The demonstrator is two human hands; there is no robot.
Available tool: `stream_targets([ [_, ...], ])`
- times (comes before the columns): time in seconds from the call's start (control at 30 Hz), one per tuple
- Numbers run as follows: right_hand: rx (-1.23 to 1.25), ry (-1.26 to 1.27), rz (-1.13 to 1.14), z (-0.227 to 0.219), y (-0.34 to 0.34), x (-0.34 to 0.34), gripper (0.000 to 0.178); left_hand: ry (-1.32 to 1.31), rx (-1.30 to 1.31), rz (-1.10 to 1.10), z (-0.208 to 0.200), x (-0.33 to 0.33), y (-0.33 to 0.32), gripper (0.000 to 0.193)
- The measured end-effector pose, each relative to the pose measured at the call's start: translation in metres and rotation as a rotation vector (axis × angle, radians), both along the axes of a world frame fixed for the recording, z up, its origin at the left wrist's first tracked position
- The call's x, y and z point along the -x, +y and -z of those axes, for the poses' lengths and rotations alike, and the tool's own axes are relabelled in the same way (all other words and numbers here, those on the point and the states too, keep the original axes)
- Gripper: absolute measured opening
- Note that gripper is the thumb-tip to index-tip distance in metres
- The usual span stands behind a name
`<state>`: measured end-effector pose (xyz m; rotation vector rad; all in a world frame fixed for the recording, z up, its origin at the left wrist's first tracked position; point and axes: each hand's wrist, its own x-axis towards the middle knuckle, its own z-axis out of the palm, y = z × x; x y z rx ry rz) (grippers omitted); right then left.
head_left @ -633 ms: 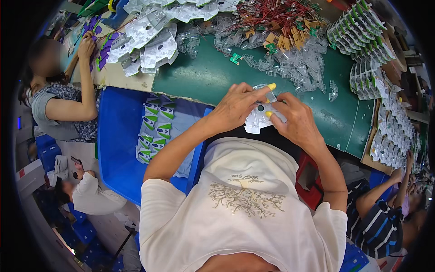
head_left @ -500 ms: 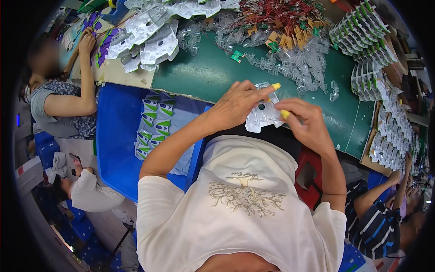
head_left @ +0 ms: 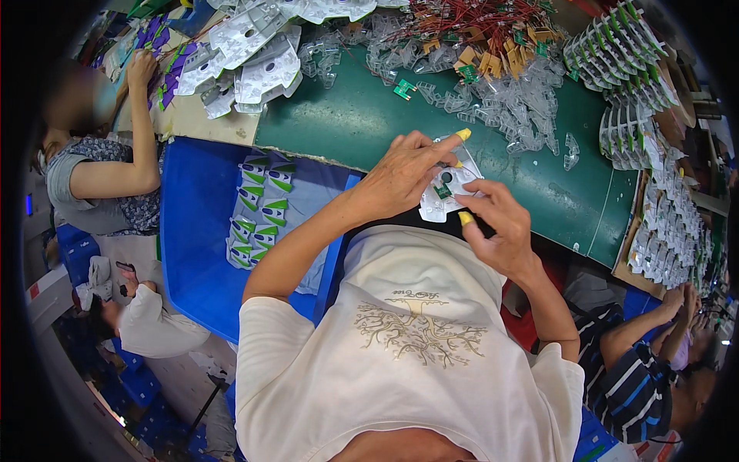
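My left hand (head_left: 396, 179) is closed on a white plastic housing (head_left: 433, 208) with a round dark hole, held at the near edge of the green table. A yellow cover wraps one of its fingertips. On the housing lies a small green circuit board (head_left: 442, 191), just below the hole. My right hand (head_left: 500, 231) is at the housing's right side, bent fingertips on its surface and the yellow-covered thumb by its near edge.
Clear plastic parts (head_left: 523, 108) and red-wired pieces (head_left: 493, 31) pile up at the back. Housings are stacked far left (head_left: 265, 73) and right (head_left: 616, 61). A blue bin (head_left: 200, 231) with green-and-white pieces stands left. Co-workers sit on both sides.
The green circuit board now shows on the housing. My right hand has moved down and slightly left, its thumb and fingers a little farther apart. My left hand keeps its hold.
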<state>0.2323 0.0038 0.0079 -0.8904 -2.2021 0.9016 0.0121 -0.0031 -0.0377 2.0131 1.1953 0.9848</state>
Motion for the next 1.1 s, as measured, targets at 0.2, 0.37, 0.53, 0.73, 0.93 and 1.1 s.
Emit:
stream_targets([
  [0.2,0.113,-0.054,0.325,0.019,0.001,-0.027,0.021,-0.044,0.0,0.004,-0.001,-0.009,0.009,0.064],
  [0.37,0.254,0.107,0.34,0.036,0.0,-0.022,0.021,-0.018,-0.008,-0.093,-0.025,-0.014,0.002,0.05],
  [0.53,0.031,0.21,0.616,-0.002,0.042,-0.082,0.017,-0.616,-0.041,0.255,-0.135,-0.033,-0.027,0.025],
  [0.73,-0.106,0.38,0.898,-0.062,0.132,-0.202,0.013,-1.343,0.158,1.053,-0.211,-0.05,-0.024,0.084],
  [0.93,0.019,0.485,0.953,-0.043,0.182,-0.242,0.017,-1.775,0.075,0.957,-0.223,-0.073,-0.017,0.07],
  [1.1,-0.035,0.607,0.927,-0.029,0.182,-0.244,0.024,-1.452,0.4,1.07,-0.217,-0.041,-0.021,0.083],
])
